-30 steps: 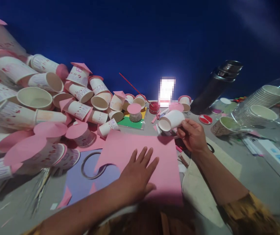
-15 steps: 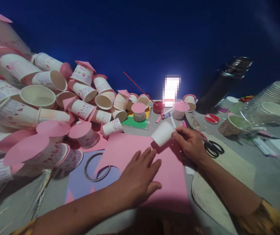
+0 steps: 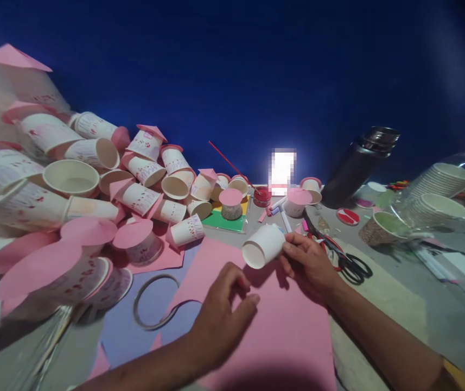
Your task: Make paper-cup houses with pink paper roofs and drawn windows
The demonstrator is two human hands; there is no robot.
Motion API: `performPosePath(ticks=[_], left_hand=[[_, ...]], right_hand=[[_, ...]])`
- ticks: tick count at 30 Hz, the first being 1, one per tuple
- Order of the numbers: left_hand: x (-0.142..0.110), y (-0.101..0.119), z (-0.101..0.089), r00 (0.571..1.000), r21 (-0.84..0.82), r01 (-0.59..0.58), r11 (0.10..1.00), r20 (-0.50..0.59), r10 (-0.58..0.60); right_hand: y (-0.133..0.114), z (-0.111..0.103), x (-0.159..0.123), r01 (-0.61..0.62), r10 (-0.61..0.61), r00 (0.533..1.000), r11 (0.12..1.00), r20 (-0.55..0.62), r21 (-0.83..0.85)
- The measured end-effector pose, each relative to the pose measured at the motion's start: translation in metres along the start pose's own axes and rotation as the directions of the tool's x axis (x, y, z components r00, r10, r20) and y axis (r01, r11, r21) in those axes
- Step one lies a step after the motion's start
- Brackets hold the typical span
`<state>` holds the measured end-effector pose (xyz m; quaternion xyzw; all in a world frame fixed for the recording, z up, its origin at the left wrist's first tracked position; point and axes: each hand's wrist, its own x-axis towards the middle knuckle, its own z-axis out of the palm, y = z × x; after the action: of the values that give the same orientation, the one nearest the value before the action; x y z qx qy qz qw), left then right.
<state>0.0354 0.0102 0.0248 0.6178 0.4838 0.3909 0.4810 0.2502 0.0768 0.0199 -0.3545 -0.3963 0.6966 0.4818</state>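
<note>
Head view. I see my right hand [image 3: 312,266] closed on a plain white paper cup [image 3: 268,245] near its base, the cup tilted above the pink sheet [image 3: 285,331], mouth toward lower left. My left hand [image 3: 222,315]: fingers half curled, thumb apart, holding nothing; contact with the sheet I cannot tell. Grey ring [image 3: 136,304] lies left on the purple sheet [image 3: 120,331]; scissors [image 3: 355,269] right, on the surface [image 3: 452,320].
</note>
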Motion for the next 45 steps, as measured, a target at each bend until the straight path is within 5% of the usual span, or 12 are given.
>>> performPosePath(ticks=[2, 4, 8, 14, 18, 24, 27, 30, 36, 45], left_hand=[[0.009, 0.005, -0.004, 0.983, -0.255, 0.148, 0.956, -0.067, -0.170], [0.019, 0.004, -0.009, 0.975, -0.418, 0.160, 0.894, -0.073, -0.209], [0.031, -0.001, -0.016, 0.988, -0.480, 0.076, 0.874, -0.081, -0.130], [0.030, 0.002, -0.011, 0.967, -0.721, 0.241, 0.649, 0.120, -0.225], [0.030, 0.004, -0.013, 0.957, -0.776, 0.251, 0.579, 0.108, -0.269], [0.030, 0.001, -0.019, 0.913, -0.847, 0.355, 0.395, 0.224, -0.341], [0.031, 0.001, -0.020, 0.877, -0.841, 0.406, 0.358, 0.248, -0.412], [0.032, 0.002, -0.022, 0.849, -0.844, 0.423, 0.331, 0.241, -0.470], [0.030, 0.000, -0.028, 0.847, -0.820, 0.474, 0.320, 0.325, -0.420], [0.031, -0.001, -0.027, 0.844, -0.810, 0.505, 0.299, 0.389, -0.370]], right_hand=[[0.003, 0.002, -0.001, -0.043, 0.042, 0.998, 0.999, 0.047, 0.031], [0.006, 0.005, -0.003, -0.092, 0.090, 0.989, 0.996, 0.121, 0.010], [0.010, 0.011, -0.009, -0.196, 0.210, 0.959, 0.977, 0.189, -0.089], [0.005, 0.018, -0.011, -0.294, 0.319, 0.915, 0.946, 0.248, -0.134], [0.003, 0.017, -0.008, -0.289, 0.330, 0.919, 0.936, 0.215, -0.199], [-0.013, 0.006, 0.002, -0.016, -0.044, 0.992, 0.886, -0.118, -0.464], [-0.028, -0.008, 0.009, 0.096, -0.353, 0.905, 0.711, -0.236, -0.696], [-0.039, -0.026, 0.015, 0.131, -0.529, 0.796, 0.627, -0.296, -0.768], [-0.047, -0.045, 0.021, 0.065, -0.545, 0.790, 0.532, -0.282, -0.844], [-0.037, -0.045, 0.020, 0.093, -0.530, 0.848, 0.172, -0.012, -0.981]])
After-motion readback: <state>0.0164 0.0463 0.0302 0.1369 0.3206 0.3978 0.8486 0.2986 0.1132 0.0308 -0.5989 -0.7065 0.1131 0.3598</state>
